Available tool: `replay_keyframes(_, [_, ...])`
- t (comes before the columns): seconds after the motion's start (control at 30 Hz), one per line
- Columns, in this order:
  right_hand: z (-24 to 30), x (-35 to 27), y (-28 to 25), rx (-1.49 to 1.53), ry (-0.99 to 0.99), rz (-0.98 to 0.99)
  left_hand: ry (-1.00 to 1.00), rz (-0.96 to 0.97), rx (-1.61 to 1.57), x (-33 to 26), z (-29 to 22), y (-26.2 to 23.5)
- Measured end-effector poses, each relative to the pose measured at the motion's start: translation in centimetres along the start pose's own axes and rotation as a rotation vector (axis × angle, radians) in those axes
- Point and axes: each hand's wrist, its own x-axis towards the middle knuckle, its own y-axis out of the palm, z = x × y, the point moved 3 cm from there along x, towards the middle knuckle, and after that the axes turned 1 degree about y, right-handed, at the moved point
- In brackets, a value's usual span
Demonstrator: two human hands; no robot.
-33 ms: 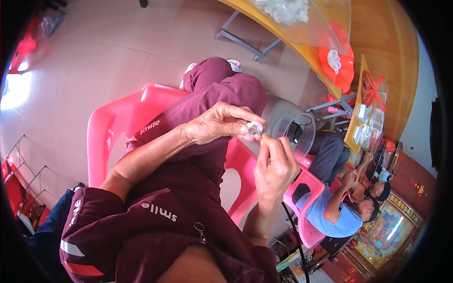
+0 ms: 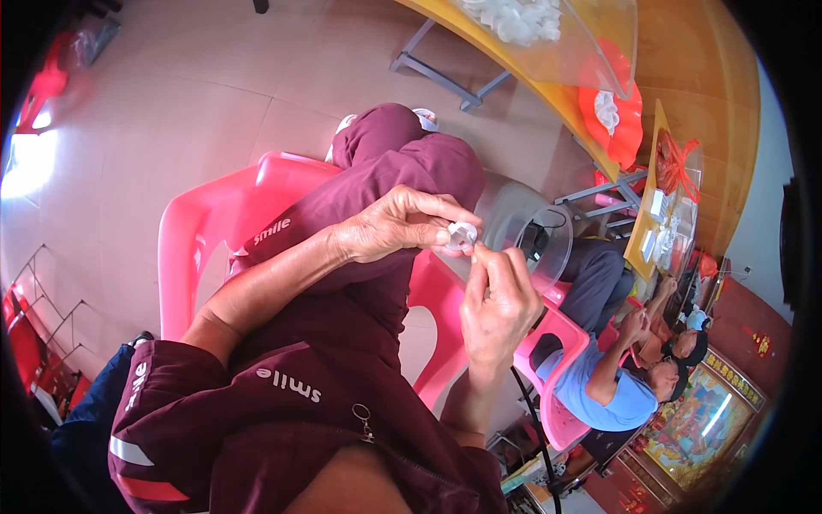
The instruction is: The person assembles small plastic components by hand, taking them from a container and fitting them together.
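Floor (image 2: 214,103); white piece (image 2: 463,232) in left hand (image 2: 392,224)

Small piece (image 2: 463,233): white, greyer in the middle
Jacket (image 2: 274,428): dark purple-red, white letters, a silvery white stripe and a red stripe on one sleeve
Trousers (image 2: 419,167): the same dark purple-red, with white letters
Chair (image 2: 178,257): bright pink
Floor (image 2: 197,137): pinky grey, with thin lines across it
Table edge (image 2: 488,38): yellow
Pile of bits (image 2: 518,17): white
Crinkly sheet (image 2: 628,133): bright orange-red
Co-worker's shirt (image 2: 612,396): light blue
Wall picture (image 2: 698,420): lots of colours, mostly green, yellow and blue, with a gold edge
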Motion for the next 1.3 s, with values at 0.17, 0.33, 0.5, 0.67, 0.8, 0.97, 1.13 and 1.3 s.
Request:
replay_keyframes(0.17, [0.1, -0.1, 0.4, -0.047, -0.007, 0.018, 0.03, 0.008, 0.143, 0.1, -0.1, 0.1])
replay_keyframes(0.33, [0.5, -0.4, 1.0, -0.034, 0.094, 0.008, 0.051, -0.006, 0.209, 0.1, -0.2, 0.4])
replay_keyframes(0.5, [0.6, -0.4, 1.6, -0.063, 0.087, 0.058, 0.044, -0.046, 0.223, 0.0, 0.1, 0.3])
replay_keyframes(0.67, [0.5, -0.6, 1.7, -0.048, 0.092, 0.084, 0.023, -0.027, 0.233, 0.0, -0.1, 0.5])
replay_keyframes(0.8, [0.6, -0.8, 1.7, -0.048, 0.058, 0.079, 0.002, -0.029, 0.244, -0.1, -0.2, 0.2])
replay_keyframes(0.97, [-0.3, -0.6, 1.4, 0.068, 0.011, 0.108, -0.078, -0.021, 0.246, -0.2, 0.0, -0.1])
replay_keyframes(1.13, [-0.7, -0.4, 1.3, 0.132, -0.032, 0.174, -0.105, -0.004, 0.207, -0.3, 0.3, -0.4])
replay_keyframes(1.3, [-0.4, -0.4, 1.1, 0.095, -0.051, 0.193, -0.131, -0.021, 0.191, -0.4, 0.3, -0.5])
